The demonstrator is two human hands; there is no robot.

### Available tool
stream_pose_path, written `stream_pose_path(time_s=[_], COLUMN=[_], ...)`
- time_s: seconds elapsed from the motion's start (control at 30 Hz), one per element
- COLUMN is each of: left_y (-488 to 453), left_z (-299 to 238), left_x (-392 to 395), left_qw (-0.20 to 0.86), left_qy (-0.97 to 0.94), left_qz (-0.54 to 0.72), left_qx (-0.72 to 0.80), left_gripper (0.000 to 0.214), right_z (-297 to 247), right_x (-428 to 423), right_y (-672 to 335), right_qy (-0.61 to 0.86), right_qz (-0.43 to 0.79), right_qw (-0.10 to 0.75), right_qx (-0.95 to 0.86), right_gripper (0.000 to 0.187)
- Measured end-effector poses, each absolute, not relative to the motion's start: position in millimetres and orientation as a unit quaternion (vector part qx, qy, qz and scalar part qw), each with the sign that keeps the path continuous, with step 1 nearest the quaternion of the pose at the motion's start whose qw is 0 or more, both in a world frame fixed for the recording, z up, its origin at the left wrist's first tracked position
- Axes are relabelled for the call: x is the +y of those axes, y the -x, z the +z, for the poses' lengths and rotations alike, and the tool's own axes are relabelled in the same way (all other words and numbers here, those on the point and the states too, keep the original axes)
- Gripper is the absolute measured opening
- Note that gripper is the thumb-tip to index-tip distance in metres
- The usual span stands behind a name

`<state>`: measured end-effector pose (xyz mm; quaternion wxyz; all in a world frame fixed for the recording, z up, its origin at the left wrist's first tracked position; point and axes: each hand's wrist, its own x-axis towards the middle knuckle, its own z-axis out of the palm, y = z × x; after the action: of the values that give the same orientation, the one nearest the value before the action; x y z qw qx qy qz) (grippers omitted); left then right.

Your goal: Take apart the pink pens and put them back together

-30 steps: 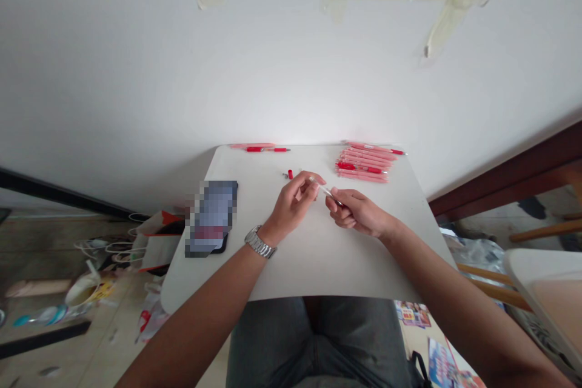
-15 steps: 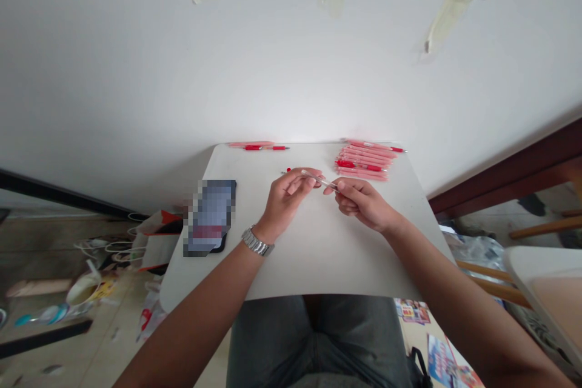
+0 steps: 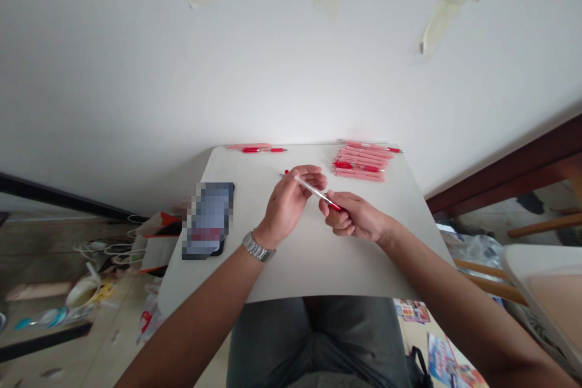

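A clear pen barrel with a red grip [image 3: 313, 189] slants between my hands above the table. My right hand [image 3: 352, 213] is closed round its red lower part. At the barrel's upper end the thumb of my left hand [image 3: 291, 200] rests close against it, while that hand's fingers are stretched out and apart. Small red parts [image 3: 285, 173] lie just behind the left hand, partly hidden by it. A pile of pink pens [image 3: 364, 156], with red ones among them, is at the back right.
A red pen [image 3: 264, 150] and pink pen pieces [image 3: 248, 146] lie along the back left of the white table [image 3: 291, 270]. A phone [image 3: 209, 218], blurred out, is on the left. The wall [image 3: 282, 73] stands directly behind the table.
The pen's right end has swung down and nearer to me with my right hand, showing its red grip. My left fingers have opened away from the barrel.
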<state>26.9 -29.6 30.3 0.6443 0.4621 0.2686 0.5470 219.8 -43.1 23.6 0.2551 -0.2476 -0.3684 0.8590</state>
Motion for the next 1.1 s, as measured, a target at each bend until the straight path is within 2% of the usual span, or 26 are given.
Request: stream_pose_path(time_s=[0.13,0.33,0.47,0.53,0.7,0.83,0.93,1.03,1.1], left_y=[-26.6,-14.7,-13.3,-16.7,-24.4,-24.1,-23.4,-23.0,-22.4], left_z=[47.0,69.5,75.3,78.1,83.2,78.9,74.4,72.4,72.6], left_x=[-28.3,-20.4,-17.1,-16.9,-19.8,-20.6,-20.0,-19.3,-18.9], left_qw=[0.649,0.588,0.655,0.676,0.644,0.617,0.612,0.623,0.636], left_qy=[-0.428,-0.451,-0.359,-0.289,-0.181,-0.173,-0.168,-0.146,-0.133], left_qz=[0.561,0.581,0.559,0.554,0.617,0.643,0.652,0.655,0.654], left_qx=[0.285,0.337,0.36,0.39,0.414,0.42,0.415,0.402,0.387], left_gripper=[0.048,0.053,0.052,0.051,0.045,0.045,0.043,0.041,0.041], right_z=[23.2,20.1,15.8,13.6,13.2,15.7,13.2,11.7,14.6], right_x=[-42.1,-38.0,-43.8,-49.6,-62.1,-64.3,-64.8,-66.7,-67.8], right_y=[-215.9,-213.2,-206.0,-198.8,-182.3,-180.1,-180.6,-181.6,-183.6], right_qy=[0.219,0.199,0.214,0.238,0.346,0.425,0.45,0.461,0.459], right_qz=[0.903,0.933,0.931,0.907,0.737,0.477,0.318,0.263,0.274], right_qw=[0.227,0.185,0.15,0.179,0.304,0.317,0.316,0.32,0.333], right_qx=[-0.292,-0.236,-0.256,-0.297,-0.494,-0.701,-0.772,-0.785,-0.777], right_gripper=[0.04,0.039,0.044,0.048,0.053,0.046,0.035,0.029,0.027])
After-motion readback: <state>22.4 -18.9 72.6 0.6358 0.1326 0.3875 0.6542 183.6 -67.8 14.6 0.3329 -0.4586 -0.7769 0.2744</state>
